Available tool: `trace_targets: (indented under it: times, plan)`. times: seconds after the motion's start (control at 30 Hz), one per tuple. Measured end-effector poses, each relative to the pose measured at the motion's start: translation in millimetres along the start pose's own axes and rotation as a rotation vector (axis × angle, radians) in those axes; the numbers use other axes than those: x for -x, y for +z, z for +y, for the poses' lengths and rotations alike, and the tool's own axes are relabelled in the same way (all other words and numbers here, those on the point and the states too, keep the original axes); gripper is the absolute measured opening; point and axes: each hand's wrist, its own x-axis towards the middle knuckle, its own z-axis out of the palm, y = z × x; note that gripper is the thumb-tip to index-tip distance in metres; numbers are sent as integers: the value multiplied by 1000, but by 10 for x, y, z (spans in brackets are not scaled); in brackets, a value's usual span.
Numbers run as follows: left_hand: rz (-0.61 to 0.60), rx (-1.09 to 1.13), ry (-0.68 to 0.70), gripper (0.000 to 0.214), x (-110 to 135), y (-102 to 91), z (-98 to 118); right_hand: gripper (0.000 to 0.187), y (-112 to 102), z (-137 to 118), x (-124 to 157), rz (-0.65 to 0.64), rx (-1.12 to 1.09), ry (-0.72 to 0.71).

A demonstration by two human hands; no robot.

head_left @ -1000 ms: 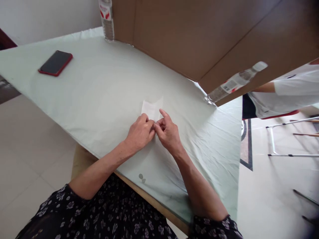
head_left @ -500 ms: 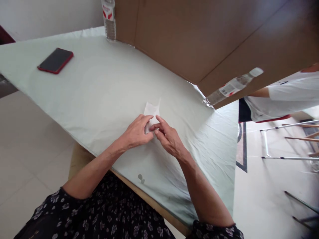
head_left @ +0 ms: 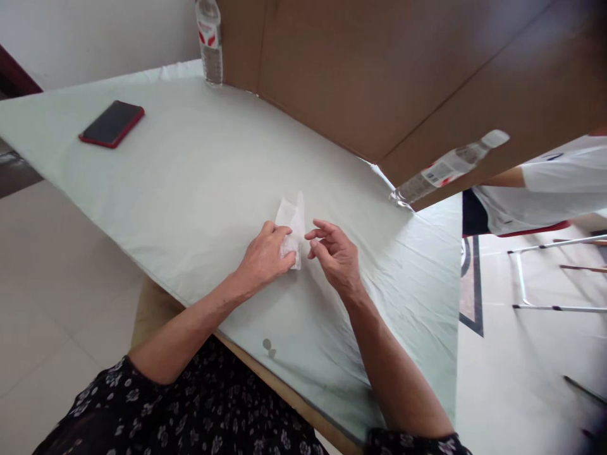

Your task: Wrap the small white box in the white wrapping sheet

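A thin white tissue [head_left: 292, 221] with a rumpled top edge lies on the pale green tablecloth [head_left: 199, 170], in the middle of the view. My left hand [head_left: 268, 254] grips its left side, thumb near the lower end and index finger above; the other fingers are partly hidden. To the right of the tissue, my right hand [head_left: 336, 254] hovers with its fingers bent and apart. Nothing shows between them, and a small gap separates the fingertips from the tissue.
A tall brown cardboard panel [head_left: 332, 69] stands along the far side, with two clear water bottles [head_left: 212, 54] against it. A red-cased phone [head_left: 112, 123] lies at the left. Beyond the panel, at the right, sits a person in a white top [head_left: 564, 183] near metal-framed stools [head_left: 526, 278].
My right hand has moved right, off the tissue, and its fingers have spread. More of the tissue now shows, while my left hand stays on it.
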Motion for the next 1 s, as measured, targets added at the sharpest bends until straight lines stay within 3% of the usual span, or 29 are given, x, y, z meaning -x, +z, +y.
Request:
trace_targets:
  times: [0.07,0.27,0.4,0.53,0.67,0.83,1.0]
  plan:
    - [9,-2,18,46,5,2,4,38,-5,55,-34,40,92,-36]
    - [101,-127,225,44,41,16,3,38,62,135,-214,-97,337,-122]
    - [124,-200,408,36,20,12,-49,37,84,132,-266,-135,354,-96]
    - [73,-211,423,31,-12,2,-79,31,64,124,-283,-130,268,-60]
    - [53,-176,396,23,-15,6,-88,29,-17,162,-344,-16,149,93]
    - [76,-162,404,25,-4,33,-105,41,-56,204,-541,-116,-90,458]
    - [129,-183,437,26,4,45,-116,28,75,186,-763,-193,-129,455]
